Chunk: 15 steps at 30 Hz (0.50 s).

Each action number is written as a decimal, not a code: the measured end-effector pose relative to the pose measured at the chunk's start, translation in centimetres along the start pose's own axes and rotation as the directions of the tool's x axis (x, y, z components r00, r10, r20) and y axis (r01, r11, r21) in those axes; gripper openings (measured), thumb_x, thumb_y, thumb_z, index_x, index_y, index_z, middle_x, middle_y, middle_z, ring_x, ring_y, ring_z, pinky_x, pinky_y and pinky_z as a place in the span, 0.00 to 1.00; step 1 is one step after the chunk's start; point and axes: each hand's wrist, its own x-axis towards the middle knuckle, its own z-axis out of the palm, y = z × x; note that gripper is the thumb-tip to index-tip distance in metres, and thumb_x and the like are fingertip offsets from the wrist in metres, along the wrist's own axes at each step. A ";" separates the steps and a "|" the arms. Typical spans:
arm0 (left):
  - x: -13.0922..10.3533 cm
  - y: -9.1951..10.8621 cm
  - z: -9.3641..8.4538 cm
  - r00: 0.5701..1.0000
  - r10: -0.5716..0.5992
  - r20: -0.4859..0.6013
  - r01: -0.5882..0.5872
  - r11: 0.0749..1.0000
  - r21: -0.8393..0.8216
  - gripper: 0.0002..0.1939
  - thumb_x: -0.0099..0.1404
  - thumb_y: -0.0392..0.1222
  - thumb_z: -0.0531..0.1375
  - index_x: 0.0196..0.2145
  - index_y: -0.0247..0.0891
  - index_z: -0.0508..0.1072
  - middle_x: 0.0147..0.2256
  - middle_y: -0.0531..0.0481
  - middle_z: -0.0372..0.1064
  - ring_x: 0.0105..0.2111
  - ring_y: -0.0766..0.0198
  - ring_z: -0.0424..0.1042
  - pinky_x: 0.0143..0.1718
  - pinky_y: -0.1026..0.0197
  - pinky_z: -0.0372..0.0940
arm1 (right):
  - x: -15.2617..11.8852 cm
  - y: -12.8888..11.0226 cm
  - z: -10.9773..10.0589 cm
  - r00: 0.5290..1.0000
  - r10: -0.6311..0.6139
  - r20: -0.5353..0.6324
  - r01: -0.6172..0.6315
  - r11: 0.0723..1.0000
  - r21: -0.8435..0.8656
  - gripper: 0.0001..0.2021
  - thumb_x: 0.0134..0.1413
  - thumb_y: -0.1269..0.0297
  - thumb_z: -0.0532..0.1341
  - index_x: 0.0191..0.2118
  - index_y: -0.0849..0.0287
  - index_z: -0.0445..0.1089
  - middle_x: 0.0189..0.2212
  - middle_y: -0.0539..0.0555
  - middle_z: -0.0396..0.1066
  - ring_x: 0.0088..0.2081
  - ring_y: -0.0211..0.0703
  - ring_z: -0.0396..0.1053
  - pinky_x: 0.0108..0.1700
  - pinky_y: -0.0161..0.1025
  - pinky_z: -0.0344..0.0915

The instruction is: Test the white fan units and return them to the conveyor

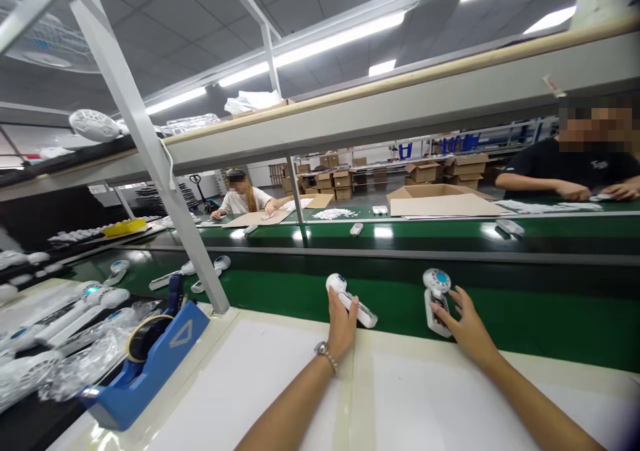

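Note:
On the green conveyor belt [280,294] lie two white handheld devices with round heads. My left hand [343,321] rests at the left device [361,309], its thumb and fingers around the body just below the head. The right device [437,312] has a blue-centred head and an open-looking body with dark parts inside. My right hand [466,324] is beside it, fingers spread, the thumb reaching over its body and the fingertips near the head. A watch and a bracelet are on my left wrist.
A blue tape dispenser [145,371] stands at the left, near bagged white devices [75,324]. A slanted metal post [150,151] rises beside the belt. More devices lie on the belt at left. Two people sit across, near a flat cardboard box [445,205].

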 end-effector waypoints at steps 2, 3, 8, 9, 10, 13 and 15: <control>-0.3 -0.6 0.3 0.989 0.148 0.000 -0.146 0.977 0.157 0.35 0.63 0.48 0.52 0.61 0.30 0.40 0.62 0.36 0.37 0.62 0.52 0.34 0.61 0.51 0.35 | -0.2 0.3 0.4 0.991 -0.135 -0.007 0.132 0.980 -0.152 0.36 0.46 0.46 0.57 0.58 0.62 0.49 0.57 0.65 0.52 0.58 0.61 0.50 0.57 0.56 0.50; -0.4 -0.7 0.7 0.977 0.214 0.023 -0.215 0.958 0.192 0.34 0.63 0.45 0.51 0.61 0.29 0.41 0.62 0.36 0.35 0.62 0.53 0.34 0.61 0.51 0.35 | -0.5 0.4 0.7 0.979 -0.206 -0.007 0.200 0.960 -0.196 0.33 0.49 0.48 0.55 0.57 0.63 0.51 0.57 0.66 0.52 0.59 0.60 0.49 0.58 0.56 0.49; -1.0 4.7 2.2 0.913 0.408 0.030 -0.409 0.909 0.075 0.25 0.64 0.37 0.48 0.58 0.29 0.50 0.58 0.35 0.47 0.59 0.53 0.46 0.60 0.47 0.43 | -3.1 -3.6 1.8 0.873 -0.476 -0.105 0.466 0.879 -0.102 0.22 0.55 0.55 0.51 0.52 0.62 0.56 0.51 0.65 0.59 0.54 0.56 0.57 0.56 0.57 0.54; -1.6 7.2 2.1 0.898 0.439 0.034 -0.439 0.898 0.011 0.23 0.64 0.38 0.48 0.56 0.32 0.53 0.57 0.36 0.52 0.58 0.53 0.50 0.59 0.48 0.46 | -3.8 -5.7 1.6 0.862 -0.496 -0.105 0.493 0.868 -0.051 0.21 0.55 0.56 0.51 0.52 0.60 0.57 0.51 0.63 0.59 0.54 0.55 0.58 0.55 0.57 0.55; -2.5 10.0 1.7 0.879 0.474 0.046 -0.471 0.880 -0.055 0.21 0.65 0.40 0.48 0.55 0.34 0.56 0.55 0.39 0.54 0.57 0.53 0.53 0.58 0.48 0.50 | -4.7 -8.1 1.2 0.859 -0.500 -0.109 0.503 0.864 0.007 0.20 0.55 0.56 0.52 0.52 0.58 0.58 0.52 0.62 0.59 0.54 0.55 0.58 0.55 0.56 0.55; -6.1 18.1 -1.0 0.826 0.560 0.067 -0.516 0.799 -0.309 0.22 0.67 0.45 0.48 0.57 0.42 0.56 0.57 0.46 0.54 0.57 0.54 0.52 0.58 0.50 0.52 | -7.7 -16.0 -1.4 0.892 -0.442 -0.093 0.448 0.839 0.310 0.20 0.58 0.58 0.50 0.56 0.53 0.54 0.55 0.58 0.58 0.55 0.52 0.58 0.53 0.53 0.60; -8.6 21.1 -3.5 0.804 0.594 -0.022 -0.528 0.695 -0.488 0.23 0.66 0.51 0.46 0.57 0.45 0.56 0.57 0.50 0.55 0.58 0.52 0.51 0.56 0.50 0.55 | -9.7 -19.5 -4.0 0.860 -0.502 -0.097 0.491 0.759 0.428 0.22 0.60 0.55 0.45 0.59 0.52 0.51 0.56 0.57 0.58 0.55 0.53 0.59 0.53 0.54 0.61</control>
